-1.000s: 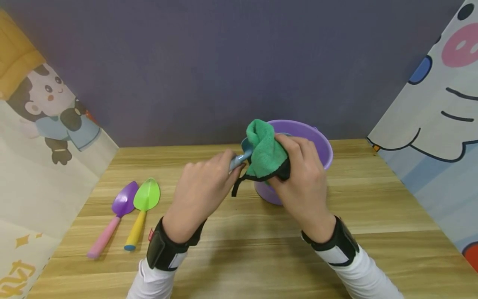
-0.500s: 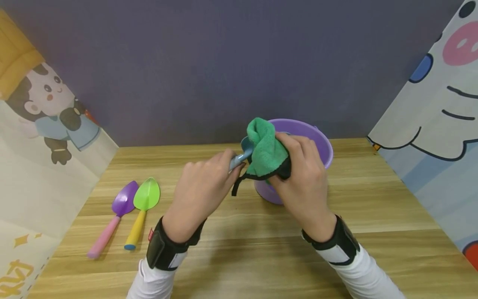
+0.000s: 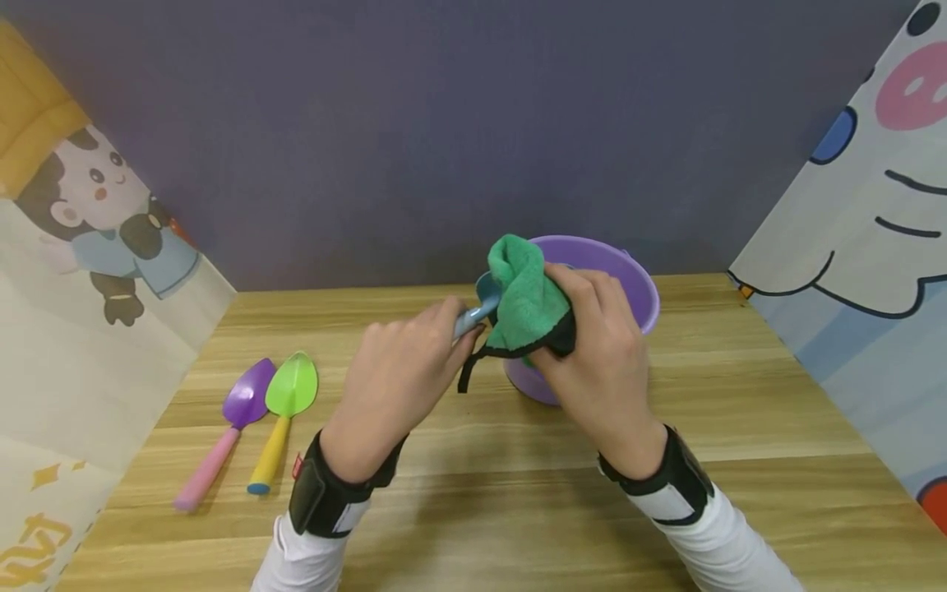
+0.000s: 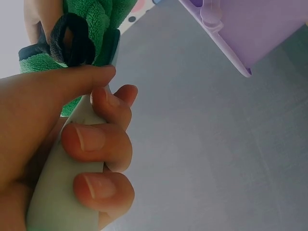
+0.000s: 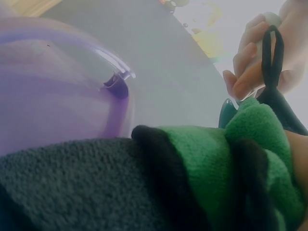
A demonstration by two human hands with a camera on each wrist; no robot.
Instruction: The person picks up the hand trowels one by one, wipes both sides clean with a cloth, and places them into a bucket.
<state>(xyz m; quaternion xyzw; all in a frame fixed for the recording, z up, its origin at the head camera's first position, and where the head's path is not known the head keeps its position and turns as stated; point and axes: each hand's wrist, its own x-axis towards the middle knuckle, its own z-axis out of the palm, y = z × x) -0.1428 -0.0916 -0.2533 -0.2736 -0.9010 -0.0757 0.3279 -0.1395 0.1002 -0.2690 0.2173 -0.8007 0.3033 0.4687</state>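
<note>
My left hand (image 3: 399,374) grips the pale handle of a blue toy trowel (image 3: 479,316), its fingers curled round the handle in the left wrist view. A green cloth (image 3: 527,308) with black edging and a hanging loop is bunched over the trowel's blade, so most of the blade is hidden. My right hand (image 3: 602,353) holds this cloth from the right, thumb below and fingers above. In the right wrist view, the cloth's dark grey side (image 5: 77,183) spreads toward the left. Both hands are in front of a purple bucket (image 3: 642,296), overlapping it in the head view.
Two more toy trowels lie at the left of the wooden table (image 3: 473,510): a purple one with a pink handle (image 3: 210,469) and a green one with a yellow handle (image 3: 292,386). A dark grey wall (image 3: 444,140) rises behind the table, with cartoon-printed panels at both sides.
</note>
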